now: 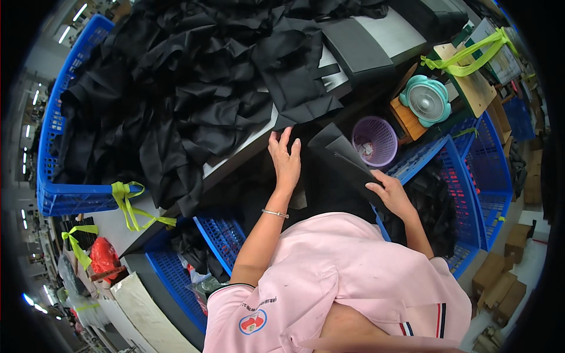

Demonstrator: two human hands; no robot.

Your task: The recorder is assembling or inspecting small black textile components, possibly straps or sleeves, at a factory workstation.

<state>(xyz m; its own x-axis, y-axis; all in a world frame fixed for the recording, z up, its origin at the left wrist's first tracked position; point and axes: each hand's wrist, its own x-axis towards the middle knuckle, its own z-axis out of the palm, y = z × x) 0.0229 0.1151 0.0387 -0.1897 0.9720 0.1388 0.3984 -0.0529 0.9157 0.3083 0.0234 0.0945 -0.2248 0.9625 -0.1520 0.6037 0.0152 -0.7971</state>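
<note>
My left hand (285, 162) reaches up at the table's front edge with its fingers apart and nothing visible in them. Its fingertips are close to the lower edge of a flat black fabric piece (300, 91); whether they touch it I cannot tell. To the right, my right hand (389, 191) is closed on a stack-like black fabric piece (344, 154) with straight edges, held over my lap. Behind both hands, a large heap of crumpled black fabric pieces (176, 88) covers much of the table (238, 154) and hangs over its front edge.
Blue plastic crates stand at the left of the table (76, 194), below left (170, 282) and at the right (491, 194). A purple basket (376, 141) sits beside a small teal fan (426, 100) on the right. Cardboard boxes (500, 282) lie farther right.
</note>
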